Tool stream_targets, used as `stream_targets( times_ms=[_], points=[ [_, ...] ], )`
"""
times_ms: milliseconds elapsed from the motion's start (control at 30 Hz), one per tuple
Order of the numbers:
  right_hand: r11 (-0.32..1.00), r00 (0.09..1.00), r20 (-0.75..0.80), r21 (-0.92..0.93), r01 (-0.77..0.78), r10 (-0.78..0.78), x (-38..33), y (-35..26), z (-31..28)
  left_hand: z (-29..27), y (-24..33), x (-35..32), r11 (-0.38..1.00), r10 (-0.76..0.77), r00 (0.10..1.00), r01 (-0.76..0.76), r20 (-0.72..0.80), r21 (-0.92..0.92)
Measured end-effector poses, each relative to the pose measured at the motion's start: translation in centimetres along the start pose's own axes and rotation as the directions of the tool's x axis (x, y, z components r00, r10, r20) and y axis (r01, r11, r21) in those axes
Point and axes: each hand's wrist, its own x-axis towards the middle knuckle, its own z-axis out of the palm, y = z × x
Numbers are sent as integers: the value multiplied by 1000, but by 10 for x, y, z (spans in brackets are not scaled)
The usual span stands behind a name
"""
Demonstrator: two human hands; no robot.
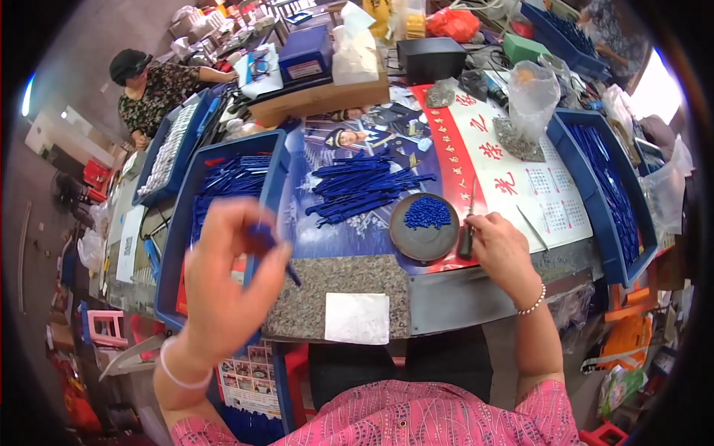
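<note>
My left hand point(230, 279), smeared by motion, is raised over the near edge of the left blue bin. Its thumb and fingers curl round a slim dark blue piece point(293, 272), mostly hidden by the hand. Beside a round dark dish point(421, 246) of small blue bits point(428, 213), my right hand point(502, 251) pinches a thin-shafted tool with a dark handle point(466, 242). The tool's metal shaft points away from me. Left of the dish, long blue pieces point(357, 189) lie in a loose pile on a poster.
A granite slab point(305, 286) carrying a white pad point(357, 318) lies at the near edge. Bins of blue pieces flank the work area, a left bin point(165, 267) and a right bin point(627, 276). Tweezers point(532, 227) rest at right. Another person point(160, 97) sits far left.
</note>
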Motion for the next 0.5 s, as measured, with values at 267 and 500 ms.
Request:
stream_targets(
  times_ms=[267, 500],
  points=[
    [986, 988, 129, -153, -61, 81, 30, 0, 3, 5, -19, -141, 770, -462, 887, 385, -27, -508],
    [944, 998, -57, -328, -48, 32, 27, 39, 15, 48, -29, -162, 480, -615, 785, 293, -79, -827]
  ],
)
